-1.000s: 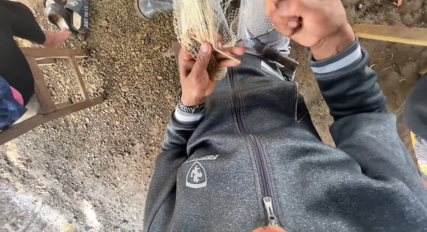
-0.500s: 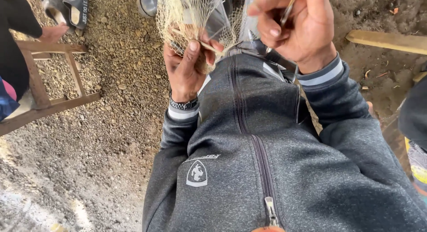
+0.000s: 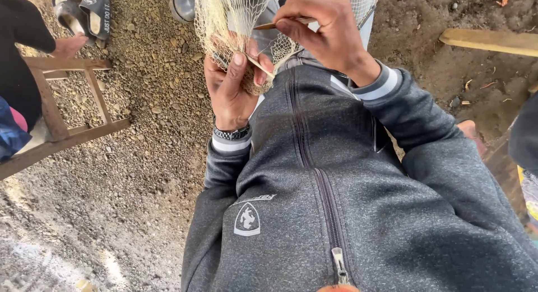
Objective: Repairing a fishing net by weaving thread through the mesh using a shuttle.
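Right hand [image 3: 328, 29] has dropped lower, pinching one needle [image 3: 268, 26] at one net [image 3: 224, 29].

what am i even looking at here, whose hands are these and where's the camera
The camera sits on a person's head and looks down their grey zip jacket at their own two bare hands. The left hand grips a bunched pale net. The right hand pinches a thin stick-like tool against the mesh. Below is gravelly ground. At the left stands a wooden frame, with another person's dark sleeve and a pair of sandals nearby.
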